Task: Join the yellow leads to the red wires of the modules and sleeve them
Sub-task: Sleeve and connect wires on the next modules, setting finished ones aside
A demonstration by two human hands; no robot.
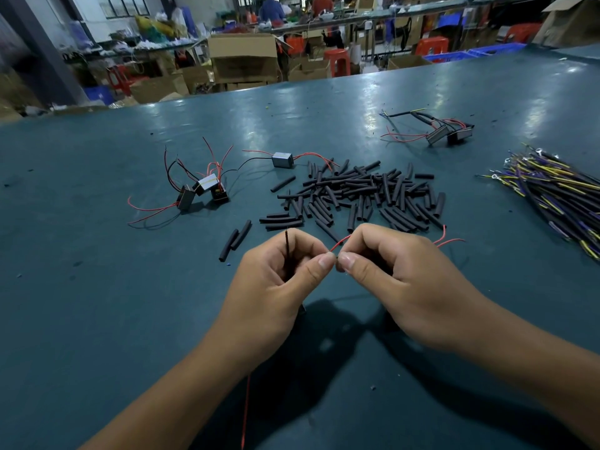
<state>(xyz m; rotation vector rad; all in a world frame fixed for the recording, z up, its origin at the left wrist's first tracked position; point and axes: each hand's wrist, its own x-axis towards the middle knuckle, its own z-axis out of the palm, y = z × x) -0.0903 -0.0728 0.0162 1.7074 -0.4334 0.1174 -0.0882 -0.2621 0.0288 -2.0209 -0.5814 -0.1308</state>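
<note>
Both hands are working close together just above the bench (97, 287), thumbs nearly touching. Left hand (279, 274) is pinching the wire ends between thumb and forefinger, with a thin dark strand (287, 245) sticking up past the fingers. Right hand (386, 271) is pinching a red wire (341, 243) that arcs up between the two hands. Whether a yellow lead is in the pinch is hidden by the fingertips. No module is visible in either hand.

Supplies: the sleeve pile (357, 196) is lying just beyond the hands; the bundle of yellow leads (552, 193) is lying well to the right; loose modules (203, 190) with red wires are sitting to the left, one more module (282, 159) behind the pile, and a further pair (444, 134) at far right.

Risks, as judged:
- Bare ends are short, so a loose twist is likely slipping apart under any tug.
- Stray strands splaying out are liable to snag a sleeve going on.
- If no sleeve is threaded yet, it has to pass over the joint cleanly.
- The red wire (246, 414) trailing below the wrists could catch and pull the joint.
</note>
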